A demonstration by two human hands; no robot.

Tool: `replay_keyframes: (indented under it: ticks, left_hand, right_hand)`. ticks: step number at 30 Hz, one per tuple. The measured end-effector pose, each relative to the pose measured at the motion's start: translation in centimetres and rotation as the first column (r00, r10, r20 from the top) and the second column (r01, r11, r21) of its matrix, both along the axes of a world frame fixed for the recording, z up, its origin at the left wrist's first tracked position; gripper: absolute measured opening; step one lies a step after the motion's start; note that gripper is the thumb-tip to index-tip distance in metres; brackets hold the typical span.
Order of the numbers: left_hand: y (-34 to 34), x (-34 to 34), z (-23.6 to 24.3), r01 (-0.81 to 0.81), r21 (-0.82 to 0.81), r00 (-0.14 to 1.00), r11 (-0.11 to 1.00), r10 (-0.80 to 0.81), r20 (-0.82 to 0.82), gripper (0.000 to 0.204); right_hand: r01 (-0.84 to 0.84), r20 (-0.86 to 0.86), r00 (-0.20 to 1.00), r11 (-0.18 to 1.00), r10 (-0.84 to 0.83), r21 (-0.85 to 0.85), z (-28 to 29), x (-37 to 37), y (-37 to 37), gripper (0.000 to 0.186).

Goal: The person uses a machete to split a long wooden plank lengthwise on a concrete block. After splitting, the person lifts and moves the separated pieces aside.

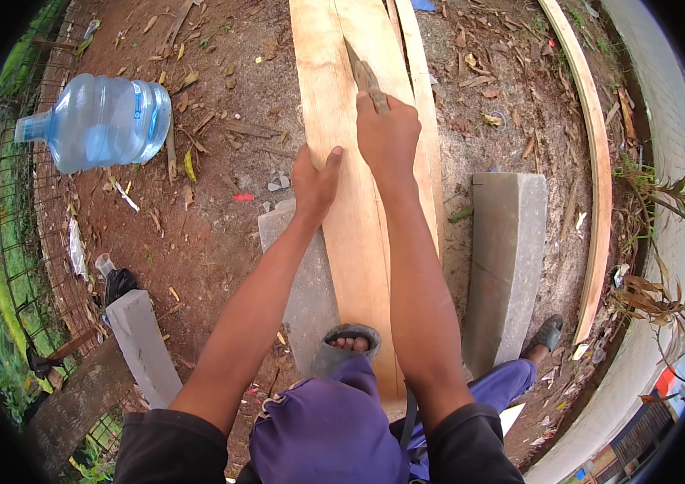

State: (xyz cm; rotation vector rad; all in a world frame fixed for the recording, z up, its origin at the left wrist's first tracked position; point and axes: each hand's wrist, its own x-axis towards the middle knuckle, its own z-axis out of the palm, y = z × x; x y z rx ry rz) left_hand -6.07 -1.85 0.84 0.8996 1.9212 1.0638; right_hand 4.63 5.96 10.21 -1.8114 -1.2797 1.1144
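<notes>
A long pale wooden plank (363, 298) runs away from me with a lengthwise cut or line in it. My right hand (387, 133) is closed on the handle of a handsaw (365, 77), whose narrow blade lies along that line. My left hand (315, 177) grips the plank's left edge, thumb on top. My left foot (349, 343), in a dark sandal, rests on the plank's near part. Beneath it a grey concrete block (298, 290) shows on the left.
Another concrete block (500, 258) lies to the right, near a long wooden strip (597, 161). On the left are a large water jug (104, 121), a grey post (145, 347) and a wire fence (24, 266). A concrete wall (661, 105) borders the right.
</notes>
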Motion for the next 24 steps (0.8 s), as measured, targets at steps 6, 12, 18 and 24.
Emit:
replay_keyframes:
  ticks: [6,12,18,24]
  left_hand:
    - [-0.7,-1.0,-0.7,-0.029,0.032,0.999,0.999,0.027,0.04,0.036]
    - [-0.3,-0.5,-0.3,0.003,0.03,0.998,1.0,-0.001,-0.064,0.04]
    - [-1.2,-1.2,-0.8,-0.031,0.042,0.999,0.999,0.032,-0.024,0.037]
    - [-1.0,-0.7,-0.6,-0.006,0.032,0.999,0.999,0.008,-0.048,0.036]
  right_hand:
    - [0.141,-0.208,0.972,0.98,-0.11,0.141,-2.5,-1.2,-3.8,0.028]
    - [0.138,-0.167,0.977,0.99,-0.13,0.035,-0.2,-0.8,-3.9,0.031]
    - [0.14,-0.139,0.98,0.989,-0.144,-0.042,6.9,3.8,-18.9,0.026]
    - [0.108,-0.116,0.986,0.99,-0.118,-0.093,11.7,6.2,-22.8,0.028]
